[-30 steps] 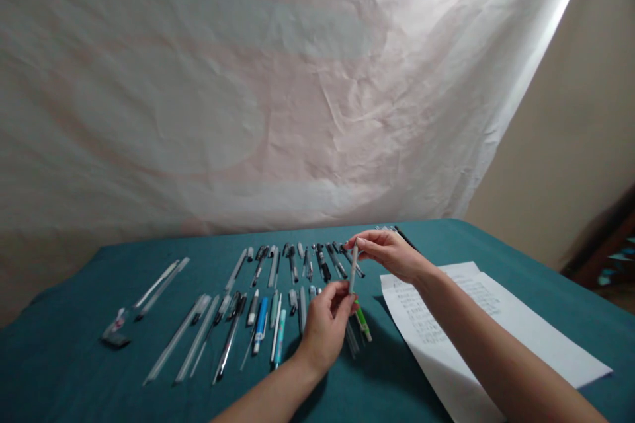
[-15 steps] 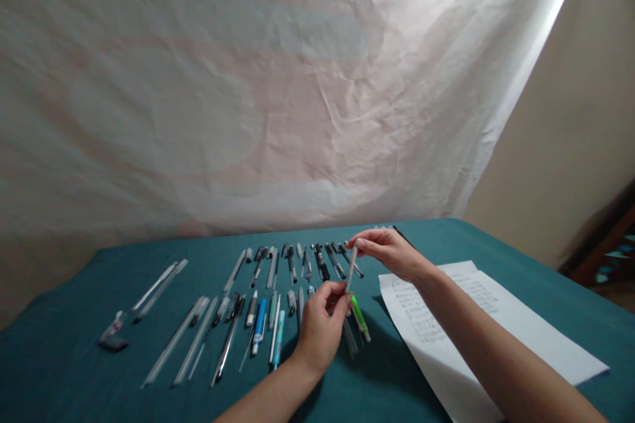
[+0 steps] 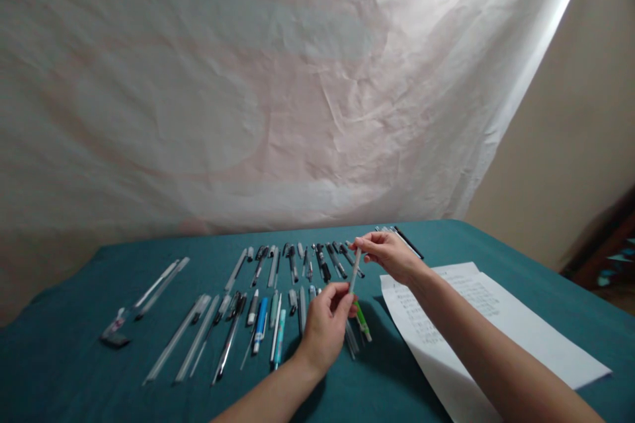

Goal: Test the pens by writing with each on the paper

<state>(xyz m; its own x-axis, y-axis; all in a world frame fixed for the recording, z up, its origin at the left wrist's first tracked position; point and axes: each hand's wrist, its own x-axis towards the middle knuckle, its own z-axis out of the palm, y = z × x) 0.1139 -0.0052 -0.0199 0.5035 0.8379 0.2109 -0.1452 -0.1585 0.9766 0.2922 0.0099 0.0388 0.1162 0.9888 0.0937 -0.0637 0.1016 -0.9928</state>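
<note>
Between my two hands a slim, pale, translucent pen barrel (image 3: 355, 269) is held tilted above the table. My left hand (image 3: 328, 317) pinches its lower end between thumb and fingers. At the upper end, the fingertips of my right hand (image 3: 387, 254) are closed on it. Just below and behind the left hand lies a green pen (image 3: 363, 321), partly hidden by the fingers. Beside it are thin clear pieces (image 3: 352, 340). Left of my hands sit a blue pen (image 3: 259, 326), a light teal pen (image 3: 279, 339) and a clear pen with a dark grip (image 3: 229, 344).
Disassembled pens and caps lie in two rows on the teal cloth (image 3: 84, 390). A plastic wrapper (image 3: 115, 332) is at the far left. Handwritten paper sheets (image 3: 536, 344) lie under my right forearm. At the back right are black sticks (image 3: 409, 242). A pale sheet (image 3: 198, 112) hangs behind.
The view has shifted slightly. My right hand sits a touch lower, and the dark sticks behind it show more. Both hands keep their hold on the pen barrel.
</note>
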